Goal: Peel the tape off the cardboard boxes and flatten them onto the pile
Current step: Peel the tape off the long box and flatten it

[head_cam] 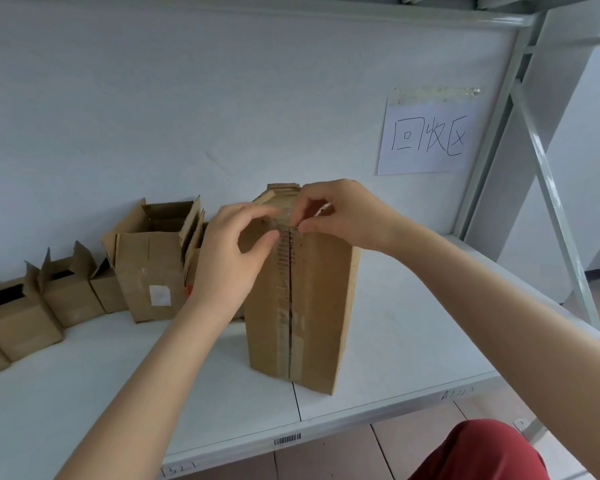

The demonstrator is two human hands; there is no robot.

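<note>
Soft, cool, even light fills the scene, bright on the white wall [153, 98] and the shelf [413, 306]. The tall box [312, 306] is paler on its right side than its front, with a faint shadow at its base on the left. The clear tape [284, 218] glints weakly. The wide lens bows the shelf's near edge and tilts the rack post [548, 188]. The left hand [236, 247] and right hand [340, 213] look slightly soft-edged.

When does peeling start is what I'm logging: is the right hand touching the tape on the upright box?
Touching. In the head view the right hand pinches the crinkled clear tape at the top seam of the upright cardboard box.
</note>
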